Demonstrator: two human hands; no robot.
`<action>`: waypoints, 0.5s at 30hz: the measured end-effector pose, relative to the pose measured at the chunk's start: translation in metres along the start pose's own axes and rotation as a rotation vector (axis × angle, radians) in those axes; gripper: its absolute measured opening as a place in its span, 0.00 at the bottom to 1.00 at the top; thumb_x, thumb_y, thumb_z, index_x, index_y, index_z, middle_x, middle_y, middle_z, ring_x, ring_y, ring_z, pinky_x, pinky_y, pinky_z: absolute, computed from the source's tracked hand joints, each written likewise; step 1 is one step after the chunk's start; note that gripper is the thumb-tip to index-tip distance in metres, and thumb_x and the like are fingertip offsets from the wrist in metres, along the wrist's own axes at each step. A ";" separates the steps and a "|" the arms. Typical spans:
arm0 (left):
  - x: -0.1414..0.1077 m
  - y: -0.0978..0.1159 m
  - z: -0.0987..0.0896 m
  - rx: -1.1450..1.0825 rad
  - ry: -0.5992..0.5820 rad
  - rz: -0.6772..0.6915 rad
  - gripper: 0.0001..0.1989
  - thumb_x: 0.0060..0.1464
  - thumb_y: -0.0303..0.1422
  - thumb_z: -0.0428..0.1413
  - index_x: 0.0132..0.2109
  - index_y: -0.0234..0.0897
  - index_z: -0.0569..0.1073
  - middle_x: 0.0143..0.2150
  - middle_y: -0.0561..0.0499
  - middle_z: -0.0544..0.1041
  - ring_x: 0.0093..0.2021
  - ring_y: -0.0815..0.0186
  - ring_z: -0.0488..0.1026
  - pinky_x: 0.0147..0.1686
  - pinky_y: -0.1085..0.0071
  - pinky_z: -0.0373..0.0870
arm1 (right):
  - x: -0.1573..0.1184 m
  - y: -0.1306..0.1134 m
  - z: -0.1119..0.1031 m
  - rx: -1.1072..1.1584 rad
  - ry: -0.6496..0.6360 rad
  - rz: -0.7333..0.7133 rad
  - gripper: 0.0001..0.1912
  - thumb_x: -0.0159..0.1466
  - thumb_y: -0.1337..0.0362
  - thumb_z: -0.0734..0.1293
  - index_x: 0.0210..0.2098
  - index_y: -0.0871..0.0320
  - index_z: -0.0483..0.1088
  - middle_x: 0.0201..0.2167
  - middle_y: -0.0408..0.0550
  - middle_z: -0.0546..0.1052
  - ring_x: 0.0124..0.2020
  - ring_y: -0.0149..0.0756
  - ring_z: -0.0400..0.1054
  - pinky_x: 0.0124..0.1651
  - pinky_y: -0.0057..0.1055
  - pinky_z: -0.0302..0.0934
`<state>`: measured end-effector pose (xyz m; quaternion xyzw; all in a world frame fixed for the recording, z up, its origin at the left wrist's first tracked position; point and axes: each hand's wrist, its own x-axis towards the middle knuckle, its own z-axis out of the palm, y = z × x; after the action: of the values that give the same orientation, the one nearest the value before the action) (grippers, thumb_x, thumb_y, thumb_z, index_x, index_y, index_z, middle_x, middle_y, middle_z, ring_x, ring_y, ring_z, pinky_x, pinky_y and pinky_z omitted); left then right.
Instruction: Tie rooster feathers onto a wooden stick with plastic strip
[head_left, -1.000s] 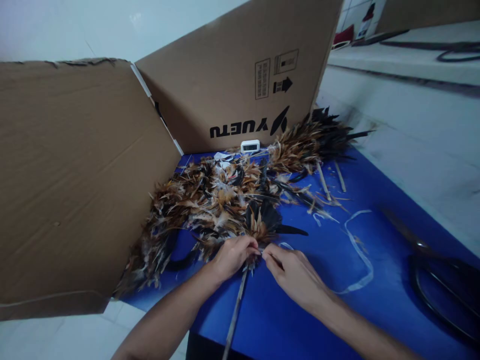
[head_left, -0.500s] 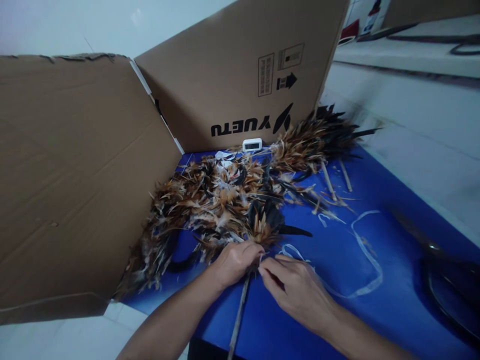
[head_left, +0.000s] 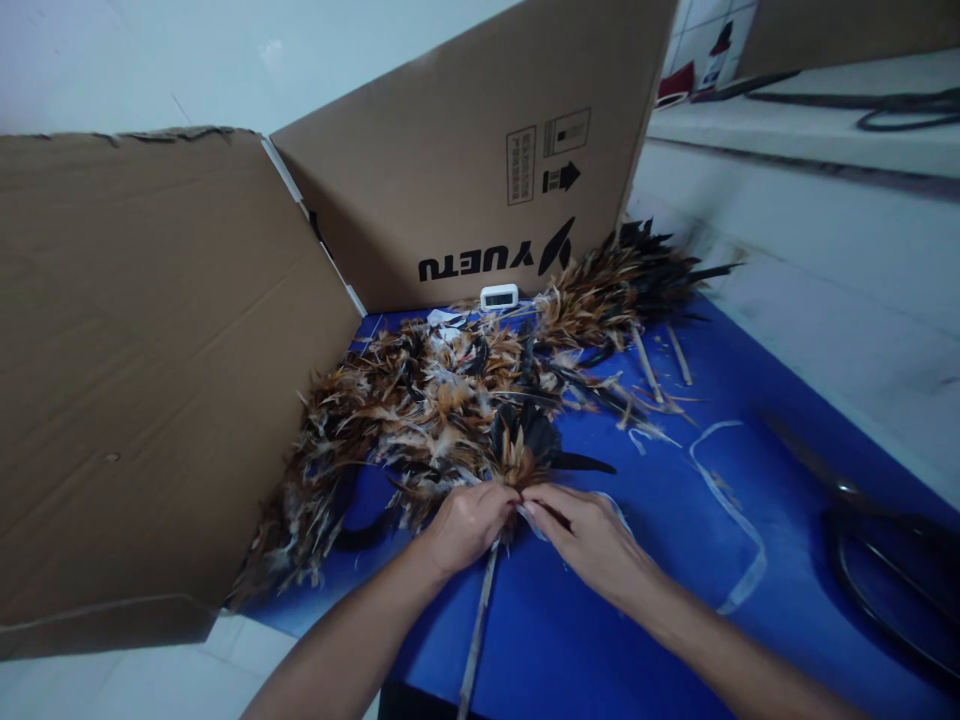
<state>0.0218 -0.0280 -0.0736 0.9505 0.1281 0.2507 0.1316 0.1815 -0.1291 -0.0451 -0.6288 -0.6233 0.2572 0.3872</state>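
A feather duster [head_left: 520,455], with black and brown feathers around one end of a thin stick [head_left: 478,625], points away from me over the blue tabletop. My left hand [head_left: 466,522] is closed around it just below the feathers. Against it, at the same spot, my right hand [head_left: 589,540] pinches a thin white plastic strip [head_left: 744,535]. The strip's length trails behind that hand and curls across the table on the right. Fingertips of both hands meet, hiding where the strip touches the stick.
Loose brown and white feathers [head_left: 420,400] cover the table beyond my hands. A bundle of darker feathers [head_left: 622,275] lies at the back right, near short sticks [head_left: 679,355]. Large black-handled scissors [head_left: 885,540] rest at right. A cardboard box [head_left: 450,180] and small white digital display [head_left: 499,297] stand behind.
My right hand has moved up and slightly left, closing in against the left hand at the feather base. The strip has been pulled along with it. The view has shifted slightly.
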 end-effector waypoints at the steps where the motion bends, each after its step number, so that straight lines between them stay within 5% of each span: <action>1: 0.000 0.000 0.000 -0.002 0.001 0.000 0.10 0.58 0.28 0.44 0.43 0.36 0.68 0.34 0.49 0.75 0.34 0.70 0.73 0.36 0.75 0.69 | 0.000 0.000 0.000 -0.004 0.004 -0.008 0.12 0.64 0.63 0.56 0.35 0.53 0.70 0.31 0.46 0.76 0.33 0.34 0.68 0.36 0.30 0.58; 6: 0.002 0.004 -0.002 -0.072 0.005 -0.099 0.08 0.57 0.29 0.47 0.39 0.36 0.70 0.31 0.50 0.75 0.31 0.70 0.72 0.33 0.75 0.67 | 0.002 0.002 0.003 -0.059 0.074 0.012 0.10 0.60 0.67 0.58 0.28 0.55 0.70 0.23 0.42 0.73 0.25 0.31 0.65 0.31 0.26 0.55; 15: 0.009 0.016 -0.012 -0.557 0.032 -0.516 0.05 0.53 0.30 0.53 0.30 0.34 0.70 0.28 0.52 0.75 0.27 0.72 0.70 0.29 0.77 0.65 | 0.003 -0.002 0.001 -0.141 0.002 -0.143 0.12 0.59 0.70 0.58 0.23 0.56 0.69 0.22 0.44 0.71 0.25 0.30 0.63 0.32 0.27 0.54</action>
<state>0.0259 -0.0379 -0.0540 0.8107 0.2921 0.2494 0.4419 0.1797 -0.1263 -0.0433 -0.6085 -0.6829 0.1838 0.3601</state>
